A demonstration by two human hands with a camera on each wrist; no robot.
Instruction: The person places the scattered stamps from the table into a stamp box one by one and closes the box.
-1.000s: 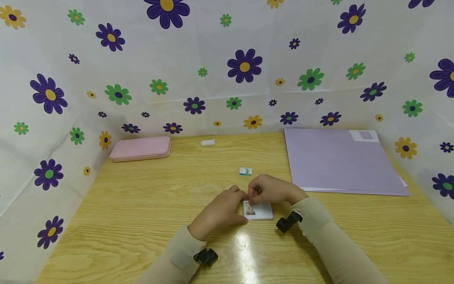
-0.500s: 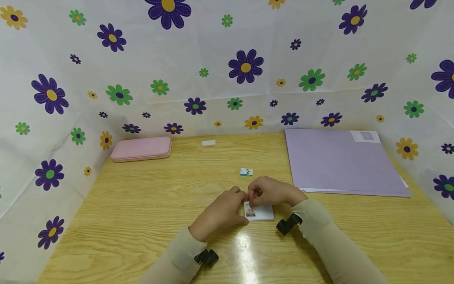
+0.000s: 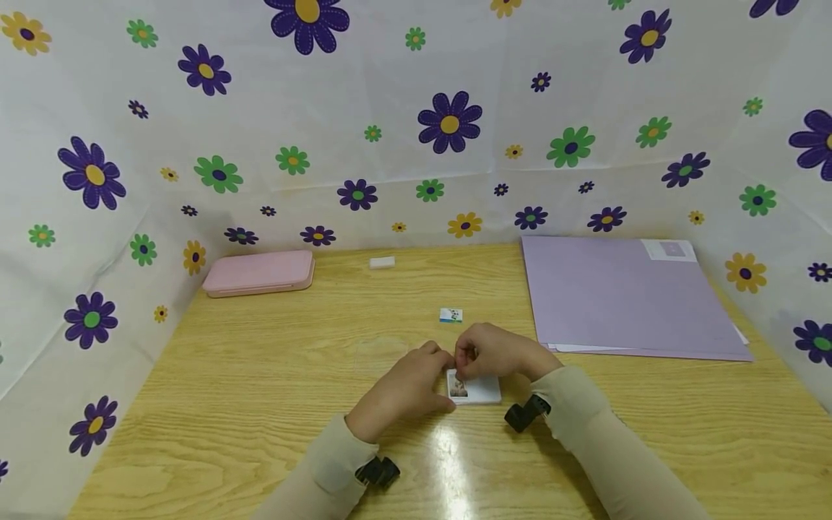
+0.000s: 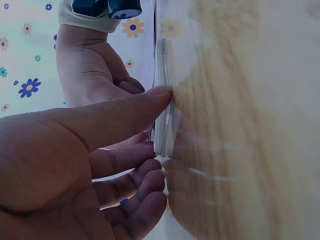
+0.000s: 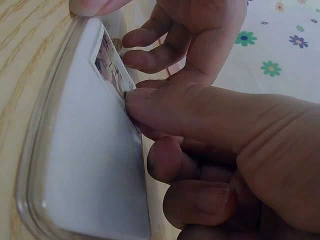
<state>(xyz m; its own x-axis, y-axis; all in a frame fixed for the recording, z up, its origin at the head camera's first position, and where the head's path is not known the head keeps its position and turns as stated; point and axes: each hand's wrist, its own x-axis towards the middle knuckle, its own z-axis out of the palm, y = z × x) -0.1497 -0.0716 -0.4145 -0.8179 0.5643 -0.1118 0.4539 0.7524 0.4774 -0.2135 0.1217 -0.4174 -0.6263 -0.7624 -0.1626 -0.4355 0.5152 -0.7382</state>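
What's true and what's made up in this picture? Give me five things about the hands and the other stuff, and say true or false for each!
1. The right hand touches the little picture on the white slab. True.
2. The left hand is far away from the white slab. False: it touches the slab's edge.
3. The pink case lies on top of the purple folder. False: they lie apart, on opposite sides.
4. No hand touches the small blue-and-white card. True.
5. The small white block is closer to the purple folder than to the pink case. False: it's closer to the pink case.
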